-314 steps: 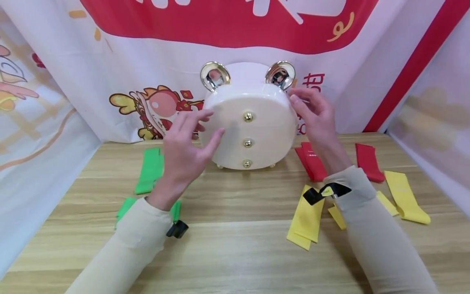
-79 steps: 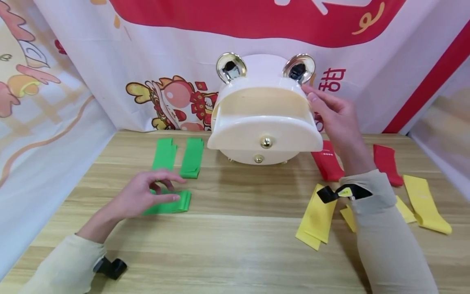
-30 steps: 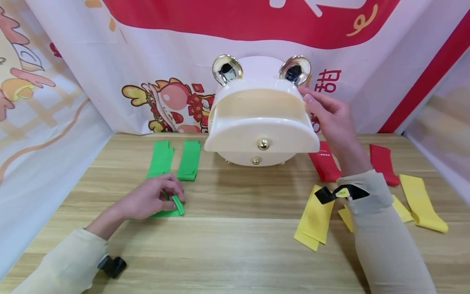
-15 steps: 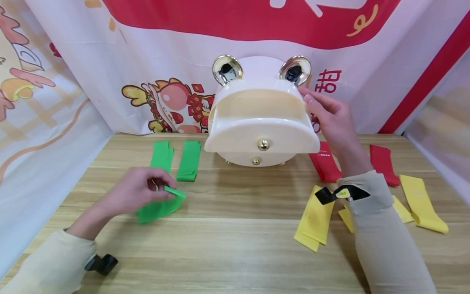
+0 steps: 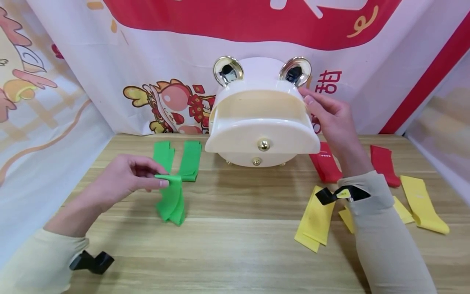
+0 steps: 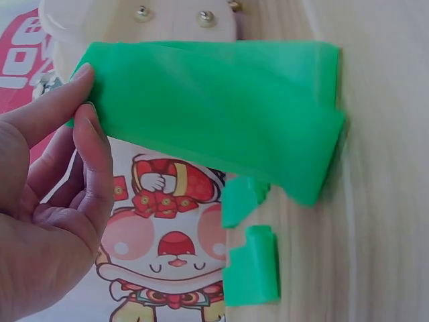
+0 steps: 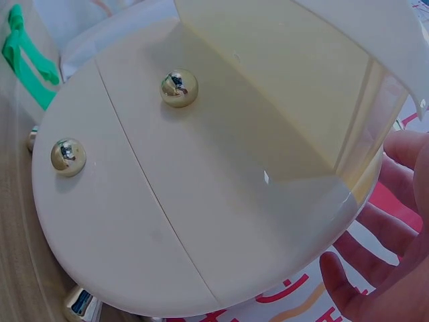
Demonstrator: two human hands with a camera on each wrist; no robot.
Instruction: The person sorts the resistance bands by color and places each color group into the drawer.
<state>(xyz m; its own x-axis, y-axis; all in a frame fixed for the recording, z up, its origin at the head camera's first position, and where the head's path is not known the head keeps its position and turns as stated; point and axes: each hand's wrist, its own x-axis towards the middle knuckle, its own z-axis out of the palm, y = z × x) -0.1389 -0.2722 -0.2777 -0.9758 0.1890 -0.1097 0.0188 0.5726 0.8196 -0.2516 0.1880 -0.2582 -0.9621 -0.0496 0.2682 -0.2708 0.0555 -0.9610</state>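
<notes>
The whole tabletop (image 5: 235, 245) is seen from above and in front by the head view, facing the banner (image 5: 235, 24). The green band (image 6: 214, 114) is framed closely by the left wrist view, looking along the left hand (image 6: 47, 201). The drawer box (image 7: 201, 174) is filled closely by the right wrist view; both things are shared with the head view.

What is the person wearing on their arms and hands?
Long, snug beige sleeves cover both arms down to the wrists. The left hand and right hand are bare. A small black clip sits at each wrist; the right one has a yellow tag.
</notes>
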